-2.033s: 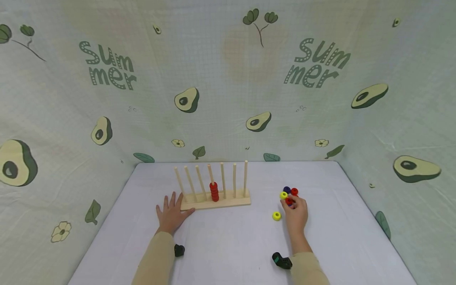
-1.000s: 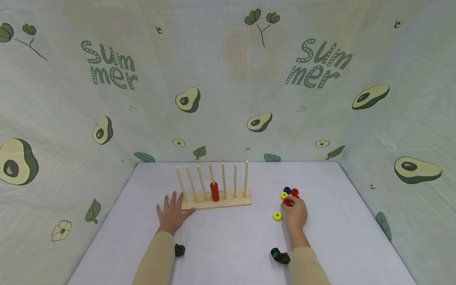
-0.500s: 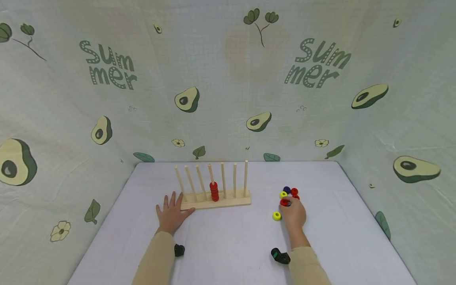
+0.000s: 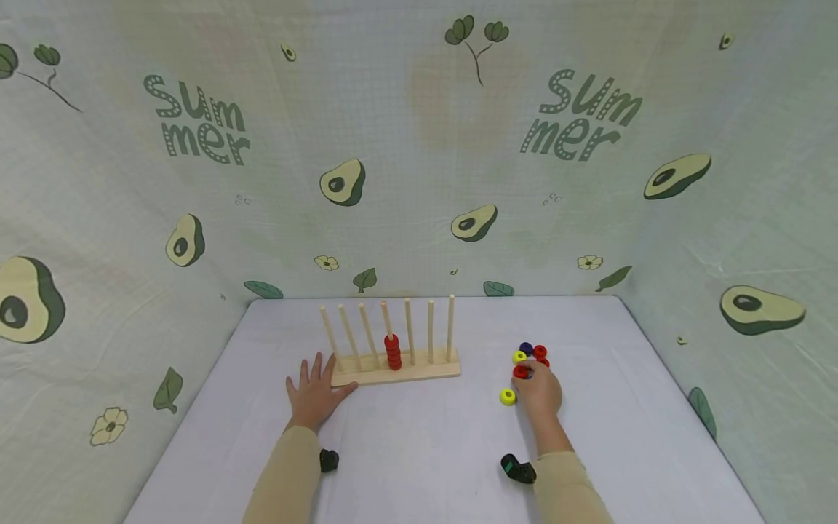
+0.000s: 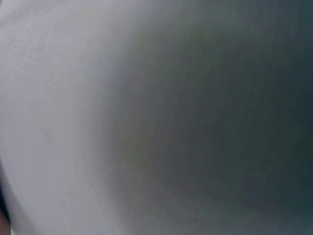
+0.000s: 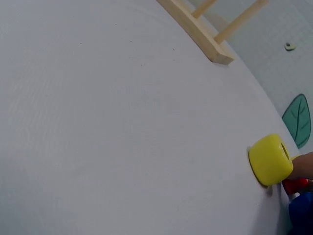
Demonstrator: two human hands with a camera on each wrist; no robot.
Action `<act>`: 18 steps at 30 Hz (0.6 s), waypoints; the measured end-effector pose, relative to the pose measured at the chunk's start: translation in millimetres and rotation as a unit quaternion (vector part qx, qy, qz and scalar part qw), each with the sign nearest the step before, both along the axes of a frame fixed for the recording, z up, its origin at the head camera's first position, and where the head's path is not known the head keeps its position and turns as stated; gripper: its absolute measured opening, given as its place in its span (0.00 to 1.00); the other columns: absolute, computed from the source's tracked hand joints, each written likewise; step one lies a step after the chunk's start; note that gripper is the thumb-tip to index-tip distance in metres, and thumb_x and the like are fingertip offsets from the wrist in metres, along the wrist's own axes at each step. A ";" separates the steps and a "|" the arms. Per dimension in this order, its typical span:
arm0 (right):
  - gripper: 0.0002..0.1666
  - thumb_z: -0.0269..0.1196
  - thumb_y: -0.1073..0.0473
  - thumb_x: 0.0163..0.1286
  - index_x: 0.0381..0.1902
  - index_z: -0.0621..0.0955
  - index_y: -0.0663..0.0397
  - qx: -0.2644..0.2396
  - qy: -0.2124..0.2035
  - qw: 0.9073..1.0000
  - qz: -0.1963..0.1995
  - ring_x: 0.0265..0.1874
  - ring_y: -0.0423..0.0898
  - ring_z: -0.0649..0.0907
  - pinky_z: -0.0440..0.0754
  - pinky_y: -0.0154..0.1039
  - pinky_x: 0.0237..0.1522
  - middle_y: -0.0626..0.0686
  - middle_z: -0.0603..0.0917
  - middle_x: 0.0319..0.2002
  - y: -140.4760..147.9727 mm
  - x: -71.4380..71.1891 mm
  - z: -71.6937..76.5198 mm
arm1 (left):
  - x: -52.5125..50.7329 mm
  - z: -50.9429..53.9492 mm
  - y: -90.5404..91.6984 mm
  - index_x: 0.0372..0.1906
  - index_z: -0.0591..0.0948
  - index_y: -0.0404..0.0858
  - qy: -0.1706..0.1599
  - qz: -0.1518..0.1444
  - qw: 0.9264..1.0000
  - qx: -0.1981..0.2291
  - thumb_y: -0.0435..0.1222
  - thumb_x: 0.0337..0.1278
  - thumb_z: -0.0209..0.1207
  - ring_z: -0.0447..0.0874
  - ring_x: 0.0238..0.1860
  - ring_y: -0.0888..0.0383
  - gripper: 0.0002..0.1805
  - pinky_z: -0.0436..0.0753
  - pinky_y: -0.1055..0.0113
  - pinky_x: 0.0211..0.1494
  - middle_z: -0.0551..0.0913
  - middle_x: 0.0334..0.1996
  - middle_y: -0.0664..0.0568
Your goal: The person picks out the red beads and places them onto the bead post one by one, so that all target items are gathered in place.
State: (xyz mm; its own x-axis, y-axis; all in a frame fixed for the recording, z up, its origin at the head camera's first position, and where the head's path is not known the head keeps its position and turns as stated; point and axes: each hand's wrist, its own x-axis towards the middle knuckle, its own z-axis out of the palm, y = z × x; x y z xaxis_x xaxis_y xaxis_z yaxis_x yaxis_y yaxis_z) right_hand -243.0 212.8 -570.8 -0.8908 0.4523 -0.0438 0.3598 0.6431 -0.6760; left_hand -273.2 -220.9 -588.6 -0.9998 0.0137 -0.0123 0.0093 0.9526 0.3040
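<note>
In the head view my left hand (image 4: 313, 399) lies with fingers spread, index finger and thumb against the left end of the wooden peg rack (image 4: 419, 370). Several red beads (image 4: 393, 353) are stacked on the rack's middle peg. Over on the right, my right hand (image 4: 540, 393) pinches a red bead (image 4: 520, 372) between thumb and fingers. Just beyond it are a yellow bead (image 4: 519, 357), a dark blue bead (image 4: 527, 348) and a red bead (image 4: 540, 351). The right wrist view shows a yellow bead (image 6: 270, 160) beside a fingertip, and a blue bead (image 6: 301, 210) partly cut off.
Another yellow bead (image 4: 508, 397) lies on the white table (image 4: 419, 451), left of my right hand. A printed cloth (image 4: 406, 145) stands behind and at both sides. The left wrist view is a blur of pale and dark surface.
My right hand has shifted slightly left with the red bead pinched in its fingers. The left hand and the rack have stayed put.
</note>
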 end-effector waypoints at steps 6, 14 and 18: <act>0.24 0.67 0.63 0.60 0.55 0.81 0.60 -0.001 -0.014 1.000 0.023 0.53 0.65 0.77 0.74 0.58 0.52 0.68 0.78 0.56 3.9 -1.8 6.4 | -1.0 -2.4 -0.5 0.76 0.57 0.41 0.001 0.002 1.000 -0.003 0.71 0.52 0.53 0.36 0.74 0.31 0.54 0.34 0.28 0.65 0.48 0.76 0.36; 0.22 0.66 0.64 0.61 0.54 0.81 0.63 -0.049 -0.028 0.997 0.050 0.52 0.63 0.76 0.74 0.57 0.53 0.66 0.79 0.54 7.8 -3.8 17.4 | -1.1 -6.0 -1.7 0.76 0.58 0.40 0.010 0.000 1.000 0.003 0.70 0.52 0.54 0.37 0.74 0.31 0.54 0.34 0.27 0.65 0.49 0.75 0.35; 0.21 0.65 0.64 0.62 0.54 0.81 0.64 -0.093 -0.015 0.993 0.068 0.47 0.60 0.76 0.77 0.51 0.47 0.66 0.78 0.53 6.6 -2.5 23.3 | -0.5 -7.8 -1.6 0.75 0.59 0.40 0.016 0.001 1.000 -0.002 0.71 0.51 0.53 0.38 0.73 0.31 0.54 0.34 0.27 0.65 0.50 0.75 0.35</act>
State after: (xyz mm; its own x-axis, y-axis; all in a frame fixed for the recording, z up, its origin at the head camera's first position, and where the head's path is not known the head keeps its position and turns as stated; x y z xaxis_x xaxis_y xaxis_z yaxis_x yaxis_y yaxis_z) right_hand -245.6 219.4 -547.5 -0.9401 0.3093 -0.1431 0.3001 0.5523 -0.7778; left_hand -273.7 -222.5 -596.4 -0.9997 0.0122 0.0194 0.0175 0.9538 0.2999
